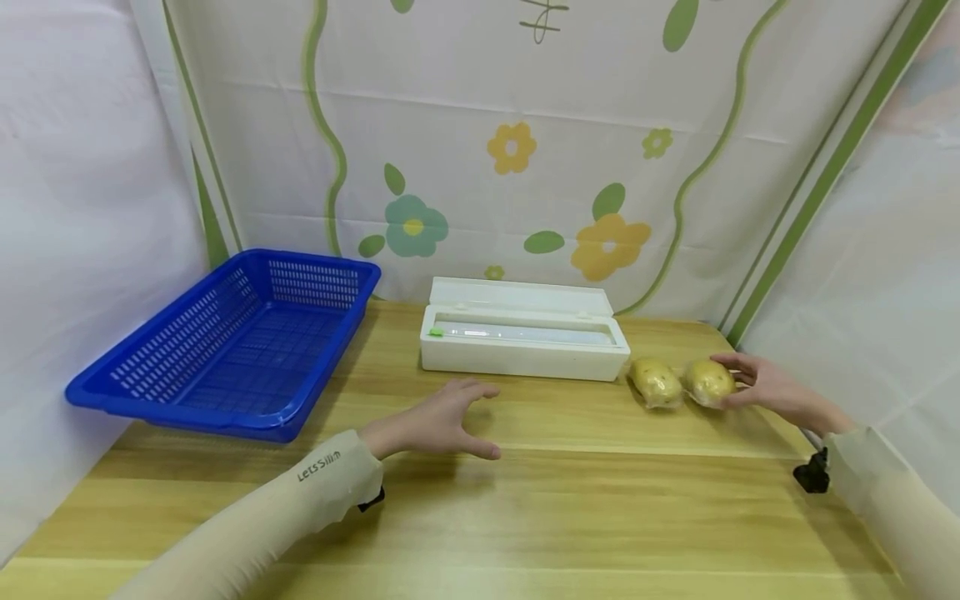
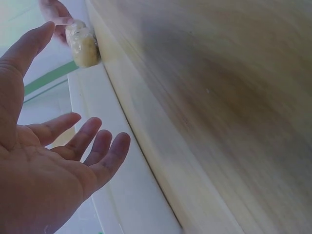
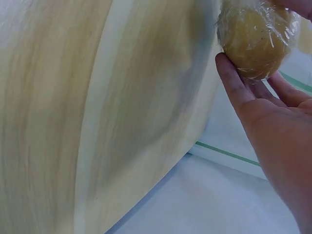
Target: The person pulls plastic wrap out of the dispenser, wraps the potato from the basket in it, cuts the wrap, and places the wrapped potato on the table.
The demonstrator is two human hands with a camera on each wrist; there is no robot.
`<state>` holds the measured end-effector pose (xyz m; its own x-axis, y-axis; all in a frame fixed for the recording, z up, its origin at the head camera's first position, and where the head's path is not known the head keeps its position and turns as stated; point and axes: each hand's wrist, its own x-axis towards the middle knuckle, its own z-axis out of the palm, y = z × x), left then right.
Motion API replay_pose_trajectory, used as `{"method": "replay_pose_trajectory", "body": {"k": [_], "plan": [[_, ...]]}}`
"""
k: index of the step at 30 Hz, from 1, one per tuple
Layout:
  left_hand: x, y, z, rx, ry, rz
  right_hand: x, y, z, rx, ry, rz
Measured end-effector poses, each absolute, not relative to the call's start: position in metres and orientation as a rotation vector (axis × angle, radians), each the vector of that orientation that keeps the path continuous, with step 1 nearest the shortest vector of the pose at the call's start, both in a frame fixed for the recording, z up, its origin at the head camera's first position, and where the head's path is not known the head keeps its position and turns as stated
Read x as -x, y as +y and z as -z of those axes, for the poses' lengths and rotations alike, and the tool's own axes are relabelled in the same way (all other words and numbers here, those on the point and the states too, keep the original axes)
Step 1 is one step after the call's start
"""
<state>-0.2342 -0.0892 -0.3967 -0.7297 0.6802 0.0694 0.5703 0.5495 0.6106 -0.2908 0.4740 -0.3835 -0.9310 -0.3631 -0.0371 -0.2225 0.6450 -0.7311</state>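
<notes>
At the right of the table, my right hand point(image 1: 772, 392) grips a plastic-wrapped potato point(image 1: 709, 382) from its right side. In the right wrist view, fingers lie along one side of this potato point(image 3: 256, 41), with the thumb partly cut off at the top edge. A second wrapped potato point(image 1: 656, 383) sits just left of it, beside a long white box point(image 1: 517, 360). My left hand point(image 1: 438, 419) hovers over the table in front of the box, thumb and fingers spread. Its palm point(image 2: 39, 180) shows with nothing in it in the left wrist view.
A blue plastic basket point(image 1: 225, 421) stands at the left of the wooden table point(image 1: 570, 517). The white box's lid point(image 1: 521, 294) is raised, and a green tab point(image 1: 436, 332) shows inside. Flower-patterned cloth point(image 1: 480, 75) encloses the table's back and sides.
</notes>
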Motion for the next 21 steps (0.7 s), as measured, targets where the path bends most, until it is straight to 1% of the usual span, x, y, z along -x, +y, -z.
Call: {"method": "replay_pose_trajectory", "body": {"k": [7,14,17,21], "plan": [[0.234,-0.089,0.398,-1.079,2.608,-0.927,0.291,0.477,0.389,0.508,2.678,1.098],[0.234,-0.09,0.399,-1.051,2.629,-0.927,0.29,0.473,0.386,0.525,2.763,0.921],[0.232,-0.091,0.399,-1.03,2.642,-0.957,0.283,0.463,0.381,0.468,2.805,0.858],[0.227,-0.092,0.4,-0.987,2.673,-1.03,0.269,0.434,0.366,0.443,2.949,0.759]]}}
